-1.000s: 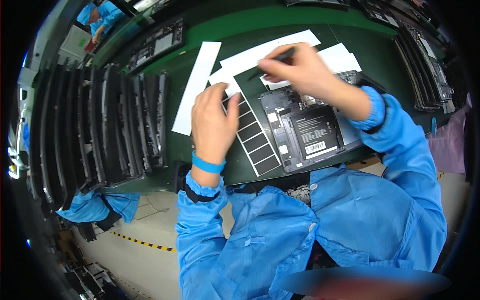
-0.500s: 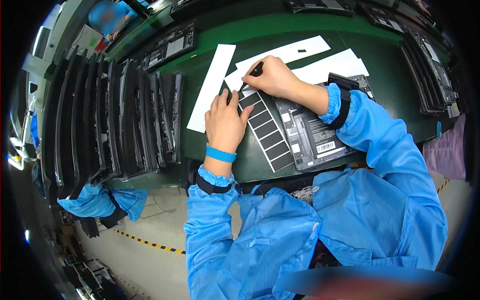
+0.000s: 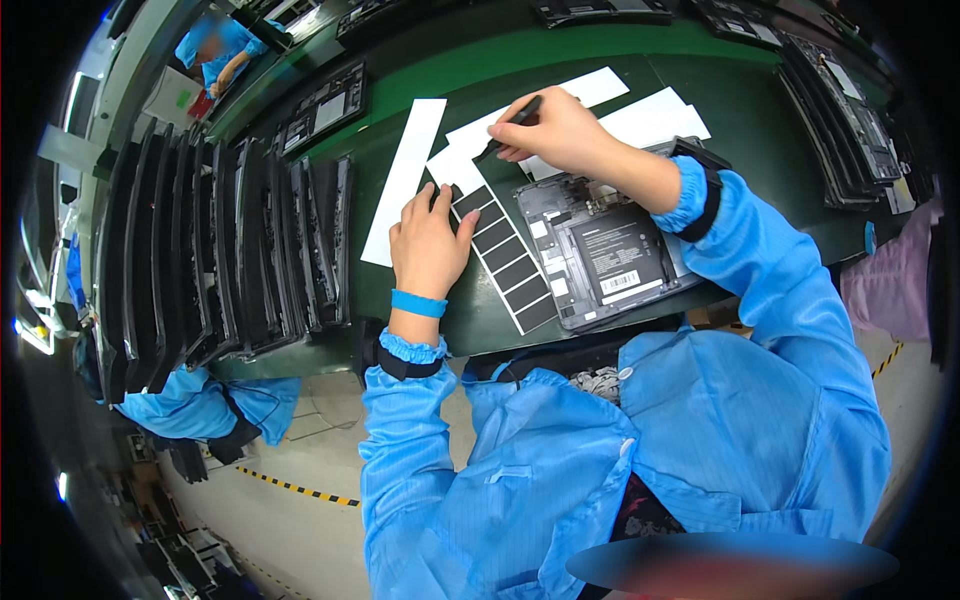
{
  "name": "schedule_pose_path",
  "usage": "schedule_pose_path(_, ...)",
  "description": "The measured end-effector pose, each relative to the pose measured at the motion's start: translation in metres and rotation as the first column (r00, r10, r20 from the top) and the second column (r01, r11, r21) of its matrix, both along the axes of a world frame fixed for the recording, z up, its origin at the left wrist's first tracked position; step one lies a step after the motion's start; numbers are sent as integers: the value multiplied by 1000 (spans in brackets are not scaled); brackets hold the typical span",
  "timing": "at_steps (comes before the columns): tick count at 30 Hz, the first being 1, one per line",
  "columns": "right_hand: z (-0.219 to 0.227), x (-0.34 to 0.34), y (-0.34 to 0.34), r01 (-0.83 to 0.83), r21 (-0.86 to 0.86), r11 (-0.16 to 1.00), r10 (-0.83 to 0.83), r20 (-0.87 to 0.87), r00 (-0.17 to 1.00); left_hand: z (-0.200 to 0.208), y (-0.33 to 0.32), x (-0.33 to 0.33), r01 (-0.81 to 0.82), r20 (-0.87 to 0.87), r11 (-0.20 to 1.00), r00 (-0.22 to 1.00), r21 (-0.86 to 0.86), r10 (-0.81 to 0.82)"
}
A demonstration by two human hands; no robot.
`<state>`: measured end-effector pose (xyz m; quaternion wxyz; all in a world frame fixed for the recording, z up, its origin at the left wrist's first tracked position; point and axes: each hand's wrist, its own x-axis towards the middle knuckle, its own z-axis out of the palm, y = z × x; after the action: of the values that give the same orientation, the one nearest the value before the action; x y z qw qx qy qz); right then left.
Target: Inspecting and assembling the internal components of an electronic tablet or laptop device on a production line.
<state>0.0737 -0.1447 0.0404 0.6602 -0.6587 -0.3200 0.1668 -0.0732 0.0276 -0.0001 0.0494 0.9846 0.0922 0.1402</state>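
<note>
My left hand (image 3: 430,243) lies palm down with its fingers stretched over the upper left edge of a white strip (image 3: 512,240) that carries a row of black rectangular stickers. My right hand (image 3: 562,130) grips slim black tweezers (image 3: 522,113). Their tip points down and left, just above the top of the strip; whether a sticker is between the tips I cannot tell. Beneath my right forearm, an opened laptop base (image 3: 565,285) shows its black battery (image 3: 618,250) and partly hidden inner boards.
White paper strips (image 3: 405,185) lie on the green table around my hands. A row of upright laptop parts (image 3: 215,250) stands at the left. More laptop bases (image 3: 840,130) are stacked at the right, and another (image 3: 325,105) lies at the back. A person in blue (image 3: 225,60) sits at the far left.
My right hand has lifted a little with the tweezers, away from my left fingers and the strip's top. My left hand stays on the strip. The whole view has shifted slightly.
</note>
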Motion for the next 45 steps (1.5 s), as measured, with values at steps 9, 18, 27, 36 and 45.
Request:
schedule_pose_path(9, -25, 7, 44, 79, -354, 932, 51, 343, 938, -3, -4, 3, 23, 1, 1000, 1000, 18, -23)
schedule_pose_path(18, -29, 8, 45, -10, -245, 969, 44, 133, 990, -3, -3, 2, 22, 6, 1000, 1000, -10, -22)
schedule_pose_path(27, 24, 12, -61, -34, 129, 991, 49, -115, 992, 1, 6, 3, 72, 133, 992, 989, -102, -58)
schedule_pose_path(36, -17, 41, -223, 207, 1, 978, -204, -153, 967, 47, -148, 51, 610, 73, 527, 691, -591, -719)
schedule_pose_path(45, -28, 40, -236, 103, 16, 995, -94, -294, 951, 30, -183, 68, 680, 35, 450, 572, -579, -820)
